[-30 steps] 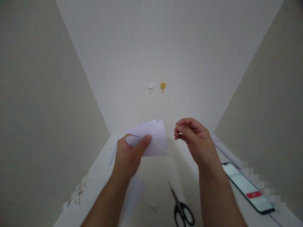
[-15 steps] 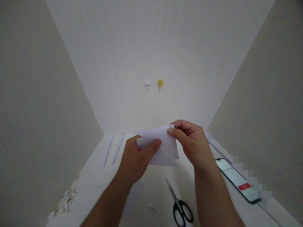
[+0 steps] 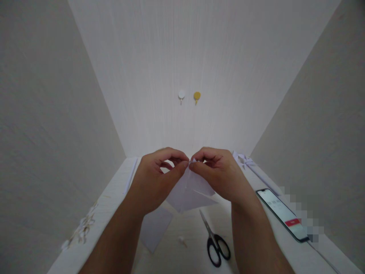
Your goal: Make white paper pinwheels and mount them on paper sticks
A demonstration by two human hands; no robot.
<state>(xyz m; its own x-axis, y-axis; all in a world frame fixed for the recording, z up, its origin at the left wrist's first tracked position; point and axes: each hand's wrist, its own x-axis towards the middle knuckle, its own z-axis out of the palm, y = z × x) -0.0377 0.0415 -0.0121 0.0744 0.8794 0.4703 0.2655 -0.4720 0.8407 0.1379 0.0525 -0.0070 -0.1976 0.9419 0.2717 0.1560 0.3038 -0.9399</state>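
Observation:
A folded sheet of white paper hangs between my hands, its creased flaps pointing down and to the right. My left hand pinches its top edge between thumb and fingers. Close beside it, my right hand pinches the same top corner, the thumbs almost touching. Part of the paper is hidden behind my fingers. Below lie black-handled scissors, blades pointing away from me. Another piece of white paper rests on the table under my left wrist.
A lit phone with a cable lies at right, near rolled white paper. At left are a white paper strip and a pile of small whitish bits. White and yellow hooks are on the wall.
My left hand has moved up from the paper's left side to its top, meeting my right hand, which has shifted left. The paper's flaps now hang lower and more spread.

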